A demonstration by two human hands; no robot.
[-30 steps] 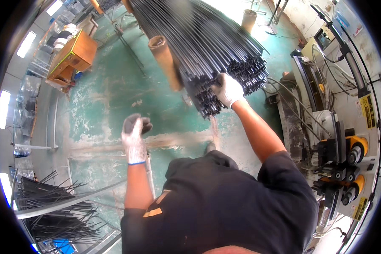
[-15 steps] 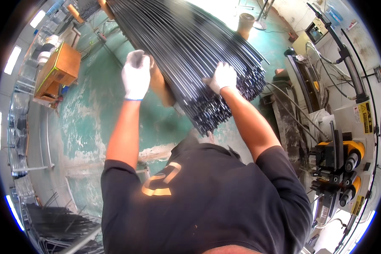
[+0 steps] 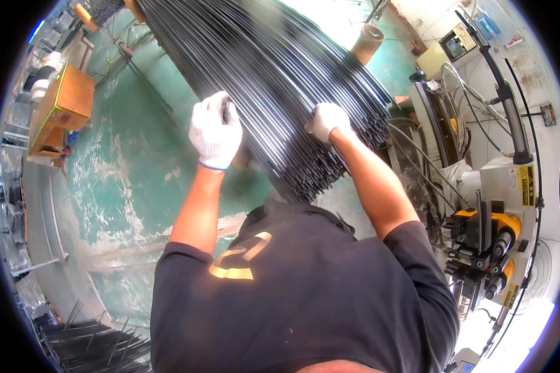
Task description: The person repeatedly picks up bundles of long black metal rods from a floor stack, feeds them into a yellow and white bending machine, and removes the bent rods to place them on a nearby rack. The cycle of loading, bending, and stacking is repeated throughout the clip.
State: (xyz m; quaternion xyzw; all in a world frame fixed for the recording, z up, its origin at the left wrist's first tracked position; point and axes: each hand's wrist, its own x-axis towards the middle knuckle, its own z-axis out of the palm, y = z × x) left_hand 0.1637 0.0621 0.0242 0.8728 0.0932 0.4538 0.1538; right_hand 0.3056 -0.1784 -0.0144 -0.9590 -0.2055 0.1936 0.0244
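A large bundle of thin black rods (image 3: 261, 74) stretches from far left toward me, its cut ends fanned unevenly in front of my body. My right hand (image 3: 330, 122), in a white knitted glove, lies on top of the rods near those ends, fingers curled closed around some of them. At the bundle's left edge is my left hand (image 3: 216, 133), gloved too. Its fingers are bent in toward the thumb; whatever they may pinch is too small or hidden to make out.
Brown cylindrical posts (image 3: 368, 43) flank the bundle. On the right stands a machine with yellow-and-black rollers (image 3: 504, 230), hoses and a black upright bar (image 3: 510, 112). An orange-brown wooden cabinet (image 3: 71, 99) is at left. More dark rods (image 3: 96, 342) lie at lower left.
My left hand has come nearer the bundle's edge, toward the right. My right hand's fingers have curled in more tightly on the rods. The whole view has shifted slightly.
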